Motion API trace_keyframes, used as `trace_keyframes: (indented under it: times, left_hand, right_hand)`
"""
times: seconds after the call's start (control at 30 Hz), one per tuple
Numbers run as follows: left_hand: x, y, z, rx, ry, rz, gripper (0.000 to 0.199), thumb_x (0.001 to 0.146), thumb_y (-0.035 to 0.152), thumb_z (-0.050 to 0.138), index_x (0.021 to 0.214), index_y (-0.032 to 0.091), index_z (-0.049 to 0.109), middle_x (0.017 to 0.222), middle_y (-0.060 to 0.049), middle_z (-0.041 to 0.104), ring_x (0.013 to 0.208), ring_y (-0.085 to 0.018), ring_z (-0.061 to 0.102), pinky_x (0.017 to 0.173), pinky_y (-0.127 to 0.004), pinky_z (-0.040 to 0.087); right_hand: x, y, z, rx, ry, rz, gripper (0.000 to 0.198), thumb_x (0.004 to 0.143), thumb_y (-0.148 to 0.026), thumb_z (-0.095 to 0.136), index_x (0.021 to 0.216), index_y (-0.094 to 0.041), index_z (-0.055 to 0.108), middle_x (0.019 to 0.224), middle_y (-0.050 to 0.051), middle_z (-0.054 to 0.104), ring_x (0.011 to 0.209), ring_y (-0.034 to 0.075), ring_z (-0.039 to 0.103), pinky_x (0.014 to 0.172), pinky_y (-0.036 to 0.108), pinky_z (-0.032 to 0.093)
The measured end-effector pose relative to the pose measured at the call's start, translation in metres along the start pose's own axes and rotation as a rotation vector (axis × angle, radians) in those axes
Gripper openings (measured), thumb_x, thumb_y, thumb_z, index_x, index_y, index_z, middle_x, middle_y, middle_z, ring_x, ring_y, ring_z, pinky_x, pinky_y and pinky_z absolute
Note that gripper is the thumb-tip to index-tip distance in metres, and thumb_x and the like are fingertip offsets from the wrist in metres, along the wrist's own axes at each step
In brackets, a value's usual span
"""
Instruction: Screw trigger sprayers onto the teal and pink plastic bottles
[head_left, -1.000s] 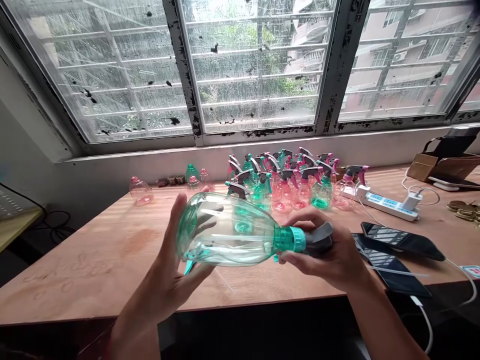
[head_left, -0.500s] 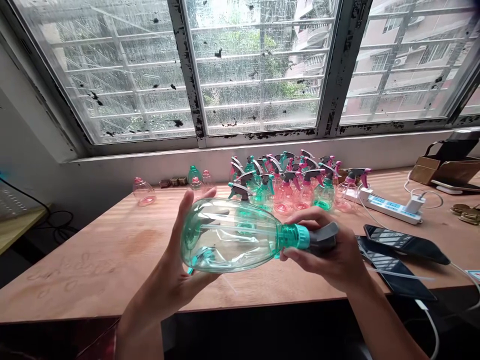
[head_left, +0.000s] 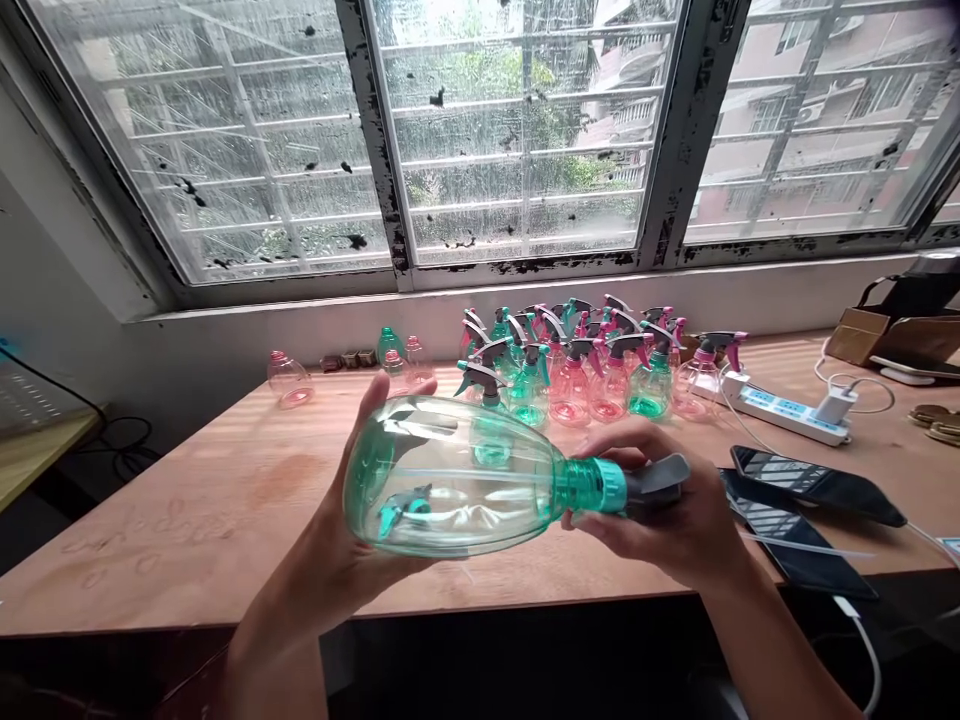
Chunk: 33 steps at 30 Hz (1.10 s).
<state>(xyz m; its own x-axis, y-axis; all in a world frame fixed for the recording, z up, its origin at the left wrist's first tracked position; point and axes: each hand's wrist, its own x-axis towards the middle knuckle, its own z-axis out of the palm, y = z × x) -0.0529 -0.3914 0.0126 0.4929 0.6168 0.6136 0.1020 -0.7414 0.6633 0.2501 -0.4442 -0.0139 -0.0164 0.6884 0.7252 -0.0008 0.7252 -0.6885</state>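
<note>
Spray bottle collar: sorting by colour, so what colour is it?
Teal, on the collar in the head view.

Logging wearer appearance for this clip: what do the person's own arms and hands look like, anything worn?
Both forearms are bare, no sleeves showing. The left hand and right hand have no gloves; no rings, watch or bracelets are visible. Fingernails look short and plain.

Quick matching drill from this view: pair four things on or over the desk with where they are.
1. green spray bottle
2. power strip
3. left hand
4. lone pink bottle

a. far left, near the wall
b. cupping the bottle's base
c. held sideways in both hands
d. right of the bottle cluster

Pairs: 1-c, 2-d, 3-b, 4-a
</note>
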Motion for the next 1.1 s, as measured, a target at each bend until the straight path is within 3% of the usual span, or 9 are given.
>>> trace_keyframes:
  times: [0.13,0.27,0.33,0.57,0.63,0.73,0.8,0.97,1.1]
  left_hand:
    - [0.000,0.004,-0.001,0.026,-0.003,0.002,0.126,0.095,0.028,0.094,0.181,0.060,0.008,0.183,-0.006,0.045,0.158,-0.041,0.059,0.125,-0.066,0.056]
    - [0.006,0.015,0.000,-0.028,-0.026,-0.004,0.097,0.087,0.066,0.093,0.173,0.047,0.051,0.190,-0.004,0.033,0.174,-0.050,0.029,0.137,-0.069,0.039]
    - [0.006,0.016,-0.003,-0.059,-0.043,0.011,0.081,0.092,0.067,0.088,0.164,0.042,0.064,0.190,-0.004,0.032,0.177,-0.050,0.020,0.137,-0.068,0.037]
    - [-0.014,-0.001,-0.019,0.136,-0.053,-0.049,0.122,0.100,0.032,0.088,0.183,0.054,0.000,0.171,-0.010,0.062,0.147,-0.038,0.071,0.116,-0.056,0.064]
    - [-0.014,-0.003,-0.020,0.166,-0.077,-0.015,0.121,0.096,0.038,0.091,0.184,0.050,0.009,0.165,-0.010,0.068,0.148,-0.042,0.069,0.120,-0.060,0.061]
    - [-0.006,-0.001,-0.017,0.182,-0.083,0.020,0.087,0.094,0.053,0.089,0.173,0.045,0.053,0.177,-0.007,0.055,0.160,-0.053,0.053,0.124,-0.066,0.056]
    - [-0.001,0.003,-0.014,0.184,-0.074,0.022,0.072,0.098,0.055,0.084,0.165,0.041,0.064,0.180,-0.005,0.051,0.162,-0.056,0.049,0.122,-0.065,0.058]
    - [-0.003,0.006,-0.009,0.185,-0.034,0.046,0.090,0.100,0.037,0.086,0.178,0.044,0.042,0.184,-0.007,0.046,0.165,-0.047,0.049,0.131,-0.065,0.047]
    - [-0.010,0.004,-0.008,0.140,0.014,-0.011,0.109,0.101,0.029,0.085,0.183,0.052,0.016,0.180,-0.009,0.052,0.158,-0.039,0.060,0.126,-0.064,0.053]
  right_hand:
    - [0.000,0.001,0.001,-0.036,0.002,-0.020,0.036,0.090,-0.027,0.100,0.119,-0.028,0.077,0.094,0.002,0.082,0.066,0.020,0.079,0.058,0.028,0.063]
    - [0.000,0.000,0.002,-0.031,0.009,-0.074,0.042,0.088,-0.018,0.100,0.121,-0.030,0.077,0.099,0.002,0.081,0.070,0.019,0.079,0.059,0.027,0.062]
    - [-0.001,-0.001,0.003,-0.032,0.018,-0.084,0.041,0.087,-0.019,0.100,0.120,-0.029,0.077,0.100,0.003,0.081,0.070,0.020,0.079,0.059,0.027,0.062]
    - [-0.001,-0.006,0.006,-0.115,0.054,-0.053,0.033,0.088,-0.025,0.100,0.114,-0.027,0.078,0.093,0.003,0.082,0.066,0.019,0.077,0.057,0.027,0.061]
    - [0.000,-0.006,0.006,-0.140,0.036,-0.084,0.037,0.086,-0.020,0.100,0.116,-0.027,0.078,0.092,0.002,0.082,0.065,0.019,0.077,0.056,0.027,0.061]
    - [0.001,-0.006,0.005,-0.149,0.013,-0.122,0.045,0.084,-0.013,0.099,0.119,-0.029,0.078,0.095,0.001,0.082,0.067,0.018,0.077,0.057,0.026,0.061]
    - [0.001,-0.005,0.004,-0.141,0.019,-0.121,0.046,0.084,-0.010,0.098,0.120,-0.030,0.077,0.096,0.001,0.082,0.069,0.019,0.078,0.060,0.026,0.062]
    - [0.000,-0.001,0.003,-0.082,0.038,-0.095,0.046,0.084,-0.009,0.099,0.120,-0.030,0.078,0.099,0.002,0.083,0.075,0.021,0.081,0.064,0.027,0.064]
    - [0.001,0.001,0.004,-0.061,0.013,-0.101,0.047,0.086,-0.010,0.098,0.122,-0.032,0.077,0.101,0.001,0.082,0.075,0.018,0.080,0.064,0.025,0.062]
